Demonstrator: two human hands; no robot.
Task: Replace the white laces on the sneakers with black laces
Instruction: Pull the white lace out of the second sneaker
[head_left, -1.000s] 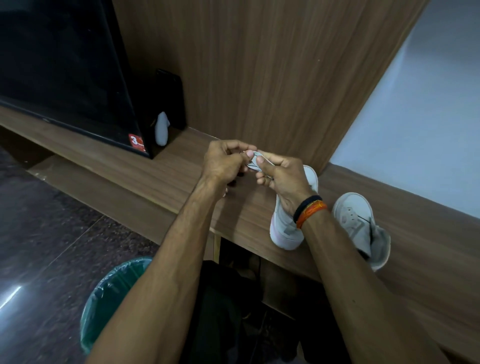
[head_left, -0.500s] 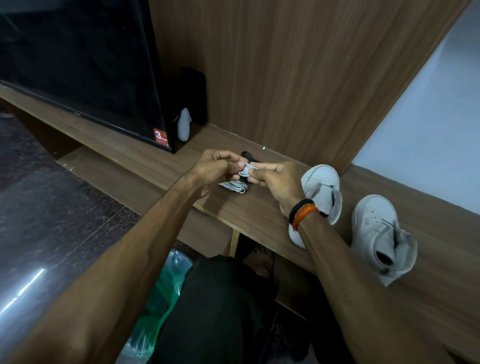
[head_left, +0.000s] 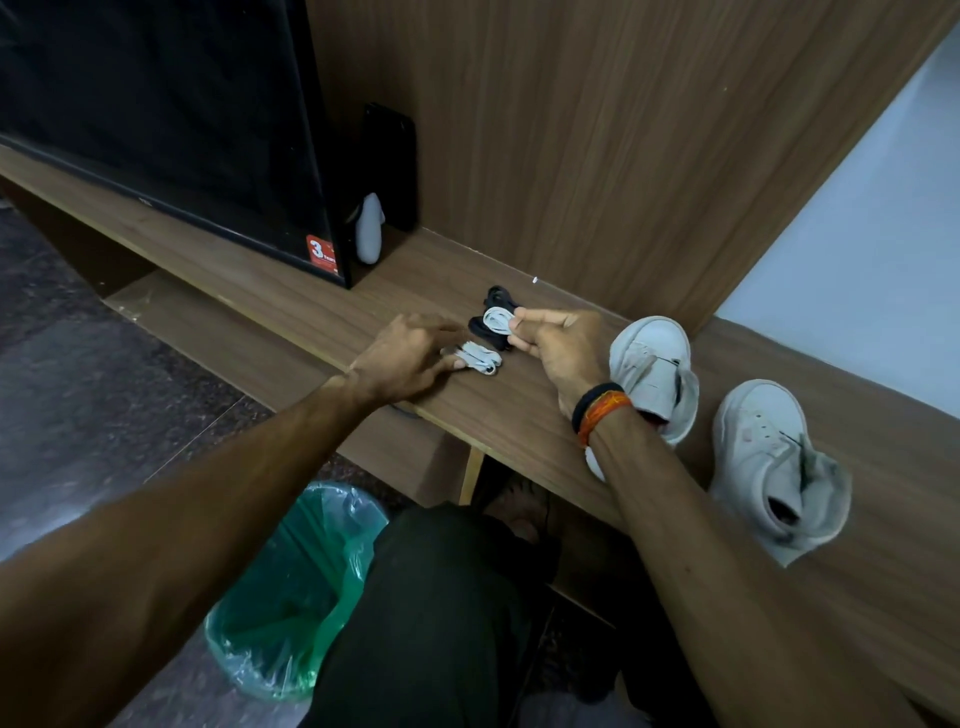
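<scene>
Laces could get mixed up. Our right hand (head_left: 558, 345) pinches a rolled white lace (head_left: 497, 319) over the black laces (head_left: 491, 332) (both sneakers (head_left: 655, 371) look bare). Our left hand (head_left: 408, 358), fingers straight, touches another white bundle (head_left: 478, 359) that might unroll.

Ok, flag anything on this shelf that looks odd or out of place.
Both sneakers have no laces. The nearer sneaker lies with its tongue pulled out and its collar slumped. The other sneaker gapes too. Coiled white laces and black laces sit loose on the shelf. Nothing looks spilled or broken.
</scene>
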